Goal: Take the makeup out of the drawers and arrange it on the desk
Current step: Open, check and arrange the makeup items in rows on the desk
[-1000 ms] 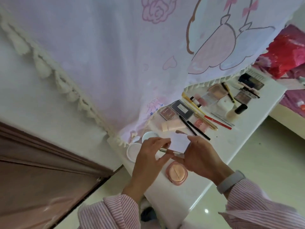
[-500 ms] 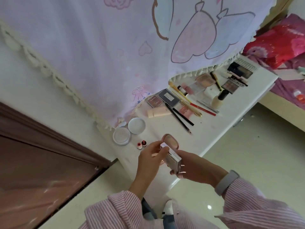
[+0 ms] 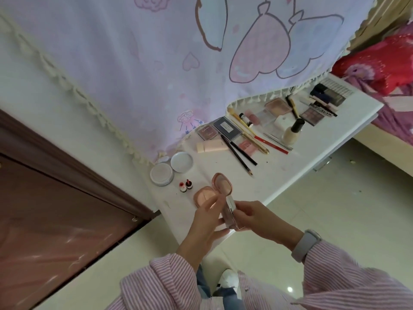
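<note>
Both my hands hold a small clear rectangular makeup case [image 3: 230,214] just over the near edge of the white desk [image 3: 279,173]. My left hand [image 3: 206,222] grips its left side, my right hand [image 3: 257,218] its right side and top. Behind the case an open pink compact [image 3: 214,189] lies on the desk. Further along lie two small red bottles [image 3: 186,186], two round white jars [image 3: 172,167], pencils [image 3: 239,153], a foundation bottle [image 3: 291,132] and several palettes [image 3: 311,114].
A lilac curtain with cartoon prints [image 3: 178,63] hangs over the back of the desk. A brown door [image 3: 55,220] stands at the left. A bed with red bedding [image 3: 384,61] is at the far right. Pale floor tiles [image 3: 346,209] lie right of the desk.
My hands have pulled back from over the desk to its near edge and turned the clear case upright. The pink compact, earlier partly hidden by my hands, now lies open in view.
</note>
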Tool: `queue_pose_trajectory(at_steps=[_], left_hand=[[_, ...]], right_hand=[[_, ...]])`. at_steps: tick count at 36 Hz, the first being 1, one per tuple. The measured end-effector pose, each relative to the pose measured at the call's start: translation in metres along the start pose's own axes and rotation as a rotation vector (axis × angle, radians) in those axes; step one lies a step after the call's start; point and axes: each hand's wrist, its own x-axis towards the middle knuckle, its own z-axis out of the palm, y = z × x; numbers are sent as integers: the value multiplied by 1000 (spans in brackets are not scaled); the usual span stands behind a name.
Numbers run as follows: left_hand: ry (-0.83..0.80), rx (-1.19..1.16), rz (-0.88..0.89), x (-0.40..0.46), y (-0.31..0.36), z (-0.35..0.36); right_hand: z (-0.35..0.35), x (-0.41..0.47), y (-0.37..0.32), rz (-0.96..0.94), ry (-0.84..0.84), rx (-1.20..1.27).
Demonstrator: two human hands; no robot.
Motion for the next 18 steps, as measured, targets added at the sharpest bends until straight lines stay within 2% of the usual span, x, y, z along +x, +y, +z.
queue_pose_trajectory(at_steps=[8,13,18], left_hand=[[21,-208,-1,-3,-14,-3],[120,-240,5,2,-24,-13],[159,-251,-16,7,-28,-24]], right_hand=[[14,-2,5,-61,67,-165],[35,4,9,-82,107,-301],[53,14,9,8,131,-438]])
